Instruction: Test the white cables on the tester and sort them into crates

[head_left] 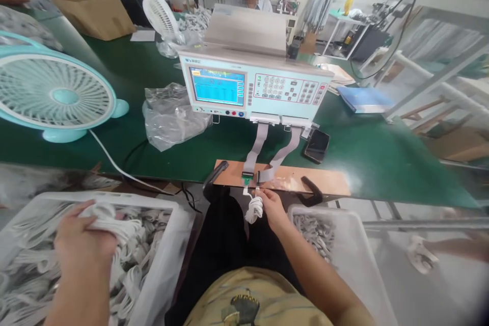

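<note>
White coil (pixel 253 211) hangs off the near edge of the board (pixel 288 175) — one end at the small green PCB (pixel 246 182), the other at the black connector (pixel 259 178) just right of it. Right hand (pixel 271 209) is on that second end, fingers pinched narrow on the plug; can't tell from here if it's fully seated. Left hand (pixel 86 239) is over the left bin (pixel 168 234), fingers curled round a white bundle (pixel 114 221), thumb side up. More white cables (pixel 34 260) fill that bin. Right bin (pixel 362 254) has a smaller pile (pixel 315 234) toward its far left corner.

Board lies along the near edge of the green surface (pixel 385 158), a black clamp (pixel 215 181) near its left end and another clamp (pixel 313 191) toward the right. Two grey ribbons — left ribbon (pixel 257 145), right ribbon (pixel 288 147) — run from the tester (pixel 282 86) down to the board. Tester screen (pixel 217 87) is lit blue, too small to read. Phone (pixel 317 145) sits just right of the ribbons, clear bag (pixel 168 119) left of the tester, teal fan (pixel 57 94) further left. Blue folder (pixel 364 99) is off to the right. Beyond the tester: a person (pixel 265 4), white fan (pixel 160 12), carton (pixel 91 15).
</note>
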Tool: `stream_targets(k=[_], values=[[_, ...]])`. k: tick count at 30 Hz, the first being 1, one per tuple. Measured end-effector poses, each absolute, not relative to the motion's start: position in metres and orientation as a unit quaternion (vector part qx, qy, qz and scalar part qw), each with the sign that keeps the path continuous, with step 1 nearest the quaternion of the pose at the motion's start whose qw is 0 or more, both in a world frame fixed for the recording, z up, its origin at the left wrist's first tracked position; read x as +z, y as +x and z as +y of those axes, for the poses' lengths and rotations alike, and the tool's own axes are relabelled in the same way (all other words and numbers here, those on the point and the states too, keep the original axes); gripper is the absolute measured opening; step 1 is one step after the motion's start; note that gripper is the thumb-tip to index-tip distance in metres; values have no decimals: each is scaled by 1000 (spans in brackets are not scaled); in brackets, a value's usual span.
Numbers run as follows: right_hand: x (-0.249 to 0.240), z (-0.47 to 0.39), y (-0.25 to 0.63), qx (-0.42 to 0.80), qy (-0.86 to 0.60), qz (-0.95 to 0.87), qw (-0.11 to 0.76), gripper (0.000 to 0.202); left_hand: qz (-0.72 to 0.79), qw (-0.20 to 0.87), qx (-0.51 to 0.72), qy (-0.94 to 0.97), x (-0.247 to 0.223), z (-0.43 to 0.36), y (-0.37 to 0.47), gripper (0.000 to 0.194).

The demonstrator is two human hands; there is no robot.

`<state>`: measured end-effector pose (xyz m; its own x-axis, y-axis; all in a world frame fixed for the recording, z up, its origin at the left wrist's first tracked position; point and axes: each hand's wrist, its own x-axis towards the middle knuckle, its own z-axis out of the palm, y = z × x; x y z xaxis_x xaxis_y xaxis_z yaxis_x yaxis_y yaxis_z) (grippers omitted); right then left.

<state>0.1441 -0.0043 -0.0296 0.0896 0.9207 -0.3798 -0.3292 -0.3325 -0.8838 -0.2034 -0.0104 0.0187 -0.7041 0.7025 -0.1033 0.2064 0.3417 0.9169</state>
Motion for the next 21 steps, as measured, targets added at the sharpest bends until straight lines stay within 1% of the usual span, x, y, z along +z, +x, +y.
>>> stream_targets(k=[1,2,3,5,7,10,13,16,19,21], values=[[-30,-4,143,613,-536,-275,511,32,733,295,548,275,26,-10,-185,22],[-31,-4,143,609,-535,-275,516,32,691,358,564,275,31,-9,-161,20],[-31,-5,142,606,-533,-276,521,32,669,430,535,286,33,-9,-134,21],[-31,-5,141,602,-531,-278,528,31,635,546,421,348,28,-5,-77,28],[-30,-5,140,601,-532,-275,530,30,600,598,367,384,14,1,-29,35],[-29,-5,138,605,-527,-269,533,30,562,628,366,394,-9,11,12,42],[-29,-5,131,603,-518,-267,545,28,554,621,397,386,-21,13,23,39],[-28,-11,126,606,-509,-280,543,27,558,618,419,362,-24,2,23,36],[-20,-26,148,611,-512,-343,497,27,531,681,421,276,-22,-15,20,33],[-13,-39,184,605,-533,-410,426,27,489,750,409,174,-21,-23,16,31]])
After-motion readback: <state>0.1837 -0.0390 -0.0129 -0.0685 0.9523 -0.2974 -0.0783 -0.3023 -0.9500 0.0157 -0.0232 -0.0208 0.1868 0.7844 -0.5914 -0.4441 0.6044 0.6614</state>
